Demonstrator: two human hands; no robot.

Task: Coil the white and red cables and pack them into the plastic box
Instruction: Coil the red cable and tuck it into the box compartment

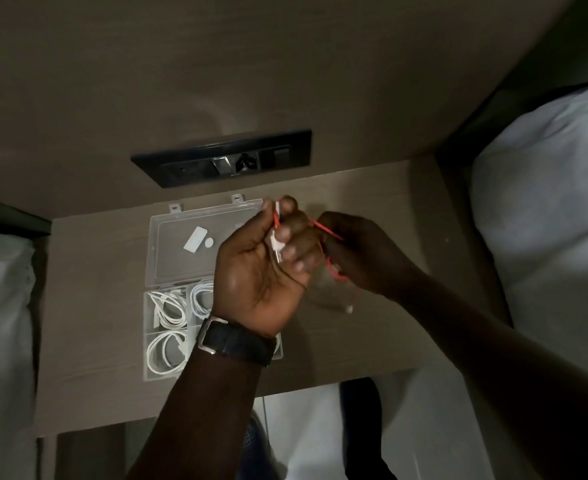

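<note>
A clear plastic box [152, 341] lies open on the small wooden table, its lid [181, 251] folded back toward the wall. Coiled white cables [167, 308] fill its left compartments. My left hand [261, 271], with a black watch on the wrist, is raised above the box and closed on one end of the red cable, whose white plug shows between the fingers. The red cable [330, 268] runs to the right into my right hand [365, 251], which pinches it. A loose end with a white plug dangles below my right hand. The box's right compartments are hidden by my left arm.
A black socket panel [188, 164] is set in the wall just behind the table. White pillows [545, 188] and bedding flank the table on both sides. The table's front edge [320, 379] runs below my wrists, with floor beneath.
</note>
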